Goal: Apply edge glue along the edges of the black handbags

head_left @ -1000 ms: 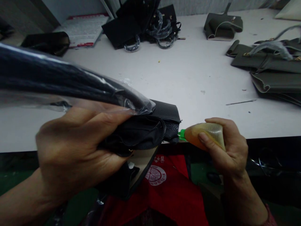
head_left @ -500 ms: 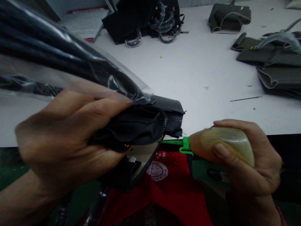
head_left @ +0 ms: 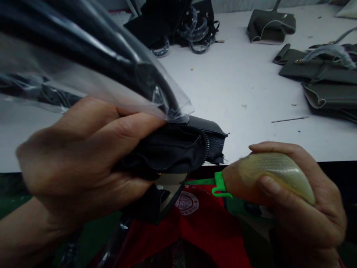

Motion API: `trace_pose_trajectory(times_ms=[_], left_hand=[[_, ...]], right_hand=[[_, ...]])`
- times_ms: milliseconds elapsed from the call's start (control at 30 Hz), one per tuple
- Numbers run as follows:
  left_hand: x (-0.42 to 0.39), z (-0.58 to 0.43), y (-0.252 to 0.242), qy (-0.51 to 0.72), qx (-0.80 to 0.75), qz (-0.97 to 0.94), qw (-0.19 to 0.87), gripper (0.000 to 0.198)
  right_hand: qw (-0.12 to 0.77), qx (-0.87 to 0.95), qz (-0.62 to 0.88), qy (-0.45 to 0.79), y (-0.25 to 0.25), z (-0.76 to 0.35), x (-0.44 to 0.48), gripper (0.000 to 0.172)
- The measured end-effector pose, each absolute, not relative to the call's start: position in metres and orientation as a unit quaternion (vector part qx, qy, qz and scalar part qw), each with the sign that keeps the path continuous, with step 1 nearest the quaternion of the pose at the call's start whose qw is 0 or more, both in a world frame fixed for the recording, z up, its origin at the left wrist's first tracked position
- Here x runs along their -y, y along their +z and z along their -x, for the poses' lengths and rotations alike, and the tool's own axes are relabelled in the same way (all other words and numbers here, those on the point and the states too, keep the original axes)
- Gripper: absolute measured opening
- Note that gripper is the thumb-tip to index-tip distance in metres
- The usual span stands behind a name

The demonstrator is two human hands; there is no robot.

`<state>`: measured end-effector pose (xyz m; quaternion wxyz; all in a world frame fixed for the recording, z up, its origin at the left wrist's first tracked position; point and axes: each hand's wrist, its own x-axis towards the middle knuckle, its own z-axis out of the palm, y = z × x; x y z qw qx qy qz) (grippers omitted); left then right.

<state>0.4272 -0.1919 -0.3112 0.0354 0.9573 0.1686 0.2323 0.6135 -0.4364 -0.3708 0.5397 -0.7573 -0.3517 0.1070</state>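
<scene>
My left hand [head_left: 83,160] is closed around a black handbag [head_left: 178,149] at its zipper end, bunching the lining. The bag's handle, wrapped in clear plastic [head_left: 92,63], rises up and to the left across the view. My right hand [head_left: 301,201] squeezes a soft yellowish glue bottle [head_left: 264,175] with a green nozzle [head_left: 208,183]. The nozzle tip points left, just under the bag's zipper edge, above a pale inner panel [head_left: 170,184].
A white table [head_left: 237,85] lies beyond the hands. Black handbags with wrapped handles [head_left: 178,26] sit at the far edge, olive-green bag pieces [head_left: 320,74] at the right. A thin stick [head_left: 290,119] lies on the table. Red cloth with a round logo [head_left: 192,219] is below.
The bag and my left hand have lifted slightly and shifted right. My right hand with the bottle has drawn back to the right and lower, so the nozzle sits under the zipper edge.
</scene>
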Motion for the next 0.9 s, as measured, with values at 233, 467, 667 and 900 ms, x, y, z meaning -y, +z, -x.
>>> trace_pose_trajectory(times_ms=[233,467,667,900], left_hand=[[0.200,-0.440,-0.308,0.277,-0.122,-0.953,0.012,0.041],[0.199,-0.441,-0.303,0.249,-0.108,-0.962,0.021,0.043],[0.202,-0.440,-0.302,0.267,-0.120,-0.956,0.009,0.045],[0.204,-0.440,-0.304,0.258,-0.139,-0.956,0.000,0.047]], right_hand=[[0.512,0.393,0.758,0.087,-0.349,-0.614,0.433,0.033],[0.508,0.385,0.765,0.093,-0.346,-0.619,0.424,0.027],[0.530,0.370,0.752,0.131,-0.345,-0.615,0.426,0.028],[0.542,0.348,0.749,0.155,-0.341,-0.611,0.431,0.030]])
